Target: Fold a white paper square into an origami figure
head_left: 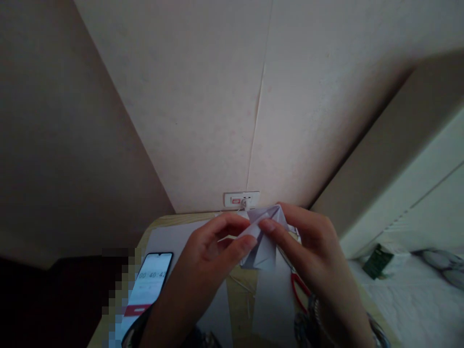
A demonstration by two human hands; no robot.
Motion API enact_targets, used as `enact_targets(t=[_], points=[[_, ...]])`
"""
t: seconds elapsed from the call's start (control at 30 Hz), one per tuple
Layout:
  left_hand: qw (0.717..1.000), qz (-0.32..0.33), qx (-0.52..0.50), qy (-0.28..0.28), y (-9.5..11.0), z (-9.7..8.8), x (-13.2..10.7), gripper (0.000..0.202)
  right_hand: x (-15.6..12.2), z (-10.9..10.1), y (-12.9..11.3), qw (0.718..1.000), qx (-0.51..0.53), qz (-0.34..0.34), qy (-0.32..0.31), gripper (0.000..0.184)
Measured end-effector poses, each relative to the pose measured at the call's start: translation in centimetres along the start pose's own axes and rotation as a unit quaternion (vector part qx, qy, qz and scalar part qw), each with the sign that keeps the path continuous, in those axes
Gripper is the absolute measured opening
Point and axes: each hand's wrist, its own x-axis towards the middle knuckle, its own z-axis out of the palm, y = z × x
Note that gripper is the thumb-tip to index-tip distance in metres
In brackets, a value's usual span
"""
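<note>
A piece of folded white paper (266,251) is held up over the table, its creases and pointed flaps showing. My left hand (217,246) pinches its left edge between thumb and fingers. On the upper right side, my right hand (308,232) grips it too, the thumb lying across a fold and the fingers behind. Some of the fingertips are hidden by the paper. Below my right hand, a pair of scissors with red handles (299,290) lies partly covered by the wrist.
A phone (150,280) showing a timer lies left on white paper sheets (174,237) over the wooden table (241,290). A wall socket (232,199) with a plug is behind. To the right, a green and white box (379,261) rests on a pale surface.
</note>
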Motion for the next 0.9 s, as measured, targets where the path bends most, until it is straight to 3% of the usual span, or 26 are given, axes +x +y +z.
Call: enact_targets(t=[0.17,0.37,0.6,0.77,0.9], points=[[1.0,0.002,0.017,-0.019,-0.4,-0.2,0.2,0.013,0.1,0.1,-0.1,1.0,-0.01,-0.026,0.001,0.036],[1.0,0.014,0.024,-0.003,-0.6,0.0,0.3,0.019,0.0,0.1,0.0,0.997,-0.061,-0.05,0.001,0.038],[0.999,-0.034,0.01,-0.003,-0.7,-0.3,0.5,0.02,0.2,-0.1,0.3,0.997,-0.056,-0.042,-0.025,0.054],[0.999,0.008,0.016,0.036,-0.7,-0.3,0.5,0.02,-0.1,-0.8,0.4,0.998,-0.003,-0.002,-0.065,0.037],[0.998,0.005,0.057,-0.004,-0.8,-0.8,0.8,0.015,-0.4,-0.9,0.7,0.999,-0.01,0.02,-0.043,0.029]])
